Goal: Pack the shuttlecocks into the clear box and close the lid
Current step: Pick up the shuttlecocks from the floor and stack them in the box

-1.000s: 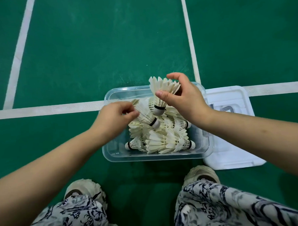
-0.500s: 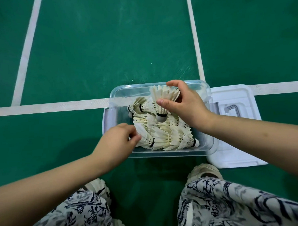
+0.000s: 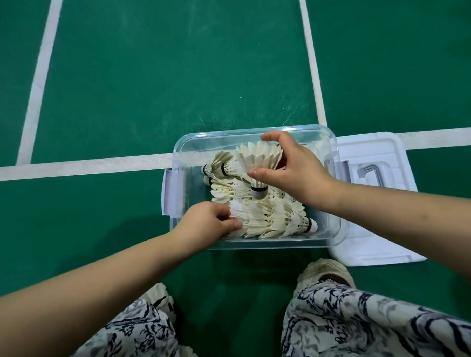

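- Clear box (image 3: 189, 142) holds shuttlecocks (image 3: 229, 190); near row (image 3: 279, 221) lies sideways, corks right.
- Right hand (image 3: 293, 173) pinches upright shuttlecock (image 3: 258, 162), cork down.
- Left hand (image 3: 206, 225) grips near row's feathers.

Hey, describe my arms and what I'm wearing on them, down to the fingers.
Both arms are bare to the frame edge: left forearm, right forearm. No sleeves, and no watch or bands at the wrists. No gloves or visible rings on the fingers. Below are white trousers with a dark print, and pale shoes.
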Available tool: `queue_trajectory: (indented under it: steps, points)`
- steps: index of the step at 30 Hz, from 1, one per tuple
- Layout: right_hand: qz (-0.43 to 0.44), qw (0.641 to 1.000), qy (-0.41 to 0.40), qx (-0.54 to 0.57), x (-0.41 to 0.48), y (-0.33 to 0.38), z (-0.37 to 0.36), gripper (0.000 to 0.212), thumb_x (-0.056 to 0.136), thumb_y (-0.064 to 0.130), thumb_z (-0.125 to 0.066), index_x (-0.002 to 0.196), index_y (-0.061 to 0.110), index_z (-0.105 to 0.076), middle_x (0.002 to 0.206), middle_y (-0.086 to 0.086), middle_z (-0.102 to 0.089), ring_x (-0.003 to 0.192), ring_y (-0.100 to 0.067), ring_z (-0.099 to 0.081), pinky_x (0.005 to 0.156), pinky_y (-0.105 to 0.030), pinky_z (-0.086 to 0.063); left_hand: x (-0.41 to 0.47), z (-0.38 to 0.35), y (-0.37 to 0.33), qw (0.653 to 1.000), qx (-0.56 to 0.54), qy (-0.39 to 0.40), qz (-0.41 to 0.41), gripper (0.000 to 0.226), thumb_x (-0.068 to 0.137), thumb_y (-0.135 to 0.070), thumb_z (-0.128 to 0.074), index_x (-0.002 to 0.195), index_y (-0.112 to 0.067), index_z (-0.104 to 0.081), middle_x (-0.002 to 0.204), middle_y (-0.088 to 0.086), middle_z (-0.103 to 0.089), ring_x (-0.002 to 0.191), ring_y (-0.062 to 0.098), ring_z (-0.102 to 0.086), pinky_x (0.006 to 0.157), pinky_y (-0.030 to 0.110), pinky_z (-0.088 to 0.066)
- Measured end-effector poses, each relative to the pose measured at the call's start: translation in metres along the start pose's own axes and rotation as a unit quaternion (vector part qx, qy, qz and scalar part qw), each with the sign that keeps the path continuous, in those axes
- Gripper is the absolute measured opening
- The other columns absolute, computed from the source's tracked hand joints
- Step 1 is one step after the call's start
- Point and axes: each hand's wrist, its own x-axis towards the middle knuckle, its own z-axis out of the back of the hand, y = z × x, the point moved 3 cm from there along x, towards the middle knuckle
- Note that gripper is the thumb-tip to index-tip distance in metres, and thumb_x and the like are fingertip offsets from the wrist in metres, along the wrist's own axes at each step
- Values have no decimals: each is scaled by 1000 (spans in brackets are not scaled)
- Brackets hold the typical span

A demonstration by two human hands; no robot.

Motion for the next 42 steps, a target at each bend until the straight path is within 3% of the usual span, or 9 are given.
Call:
queue_trajectory:
  steps: [6, 10, 13, 16, 23, 29, 34, 37, 42]
  points:
    - [19, 999, 17, -24, -4, 5, 1, 81, 71, 46, -73, 137, 29, -29, 105, 2, -54, 96, -15, -51, 81, -25, -37, -10, 21, -7, 997, 73, -23, -26, 31, 74, -42, -70, 93, -17, -67, 86, -4, -65, 82, 11, -59, 70, 22, -41]
    - [33, 998, 29, -33, -1, 14, -3, 83, 70, 41, -76, 137, 28, -28, 87, 10, -56, 79, -6, -53, 67, -18, -40, -18, 54, -26, 979, 46, -153, -130, 58, 66, -44, -73, 115, -20, -55, 100, -7, -56, 87, 9, -55, 76, 20, -40]
    - [53, 997, 48, -27, 1, 22, -8, 84, 70, 34, -77, 138, 27, -28, 90, 4, -58, 81, -14, -59, 73, -24, -49, -28, 69, -49, 950, 64, -202, -231, 63, 64, -54, -67, 117, -21, -55, 105, -11, -49, 95, 3, -46, 78, 16, -36]
    - [74, 995, 69, -15, 1, 31, -14, 84, 71, 29, -76, 139, 26, -28, 98, 2, -56, 86, -20, -61, 83, -34, -52, -30, 69, -60, 935, 119, -208, -260, 43, 70, -48, -66, 102, -20, -64, 95, -11, -54, 93, 7, -44, 76, 20, -31]
    - [109, 992, 58, -2, 3, 36, -15, 82, 71, 30, -78, 138, 25, -31, 103, 9, -56, 91, -11, -59, 83, -29, -51, -35, 85, -49, 935, 111, -257, -220, 8, 81, -21, -66, 79, -13, -65, 65, -17, -48, 59, 6, -41, 63, 1, -31]
    - [61, 998, -30, 16, 15, 22, -1, 48, 88, 30, -60, 131, 19, -40, 97, 4, -59, 78, -5, -56, 67, -5, -41, -32, 92, -25, 938, 100, -294, -153, 9, 83, -15, -63, 75, -12, -61, 62, -16, -49, 68, 16, -47, 59, 6, -31]
    - [50, 995, -63, 63, 16, 17, 4, 29, 95, 28, -48, 122, 18, -47, 98, -11, -64, 90, -23, -62, 79, -36, -50, -31, 66, -14, 948, 110, -254, -158, 15, 82, -19, -61, 69, -19, -54, 62, -15, -47, 71, 17, -47, 59, 11, -31]
    - [53, 994, -63, 78, 13, 16, 4, 24, 97, 27, -44, 118, 18, -49, 91, -8, -63, 78, -7, -59, 70, -27, -46, -33, 53, -6, 954, 139, -215, -155, 15, 77, -30, -51, 69, -17, -53, 64, -8, -48, 68, 20, -47, 55, 27, -34]
    - [50, 993, -60, 89, 12, 14, 3, 24, 97, 28, -44, 117, 17, -50, 88, -3, -62, 75, -4, -57, 66, -20, -43, -30, 43, -3, 971, 97, -189, -112, 12, 83, -20, -59, 73, -15, -55, 64, -7, -53, 65, 18, -50, 60, 29, -38]
